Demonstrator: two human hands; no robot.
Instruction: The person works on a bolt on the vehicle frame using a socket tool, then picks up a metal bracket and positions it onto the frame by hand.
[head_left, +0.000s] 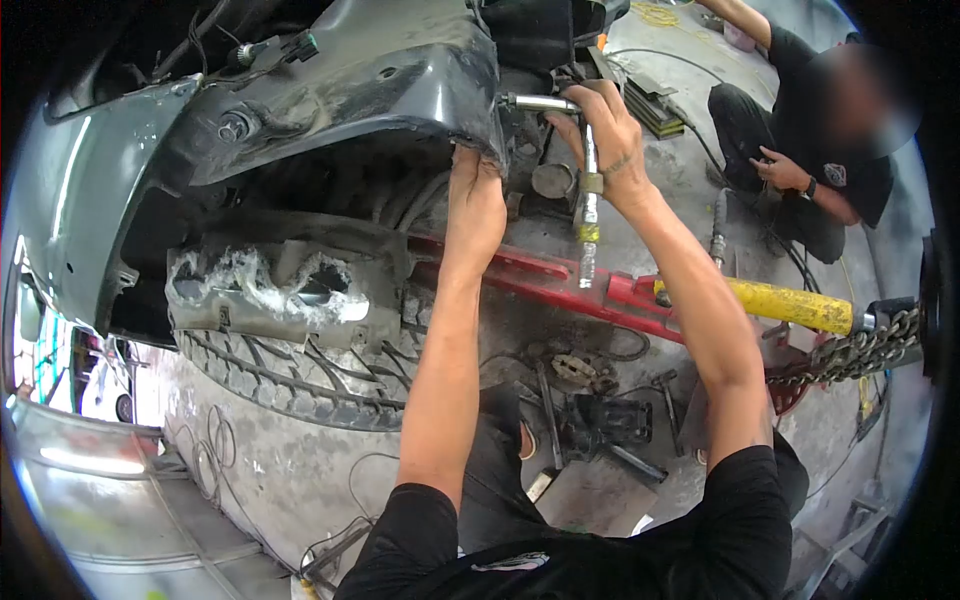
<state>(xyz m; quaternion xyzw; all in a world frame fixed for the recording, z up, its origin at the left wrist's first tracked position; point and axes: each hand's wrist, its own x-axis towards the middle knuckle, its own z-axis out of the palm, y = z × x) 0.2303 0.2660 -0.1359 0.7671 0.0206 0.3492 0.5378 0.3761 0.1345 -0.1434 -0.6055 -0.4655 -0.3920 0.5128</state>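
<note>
My right hand is closed around the head of a ratchet wrench, whose handle hangs down with a yellow band on it. A shiny socket points left from the ratchet, its end at the edge of a dark, dusty vehicle panel. My left hand reaches up against the underside of that panel's right end. Its fingers are hidden behind the metal, so what they touch cannot be seen.
A red metal beam crosses below my hands, near a yellow cylinder and a heavy chain. A tyre lies at left. Hammers and a black tool lie on the floor. Another person crouches at upper right.
</note>
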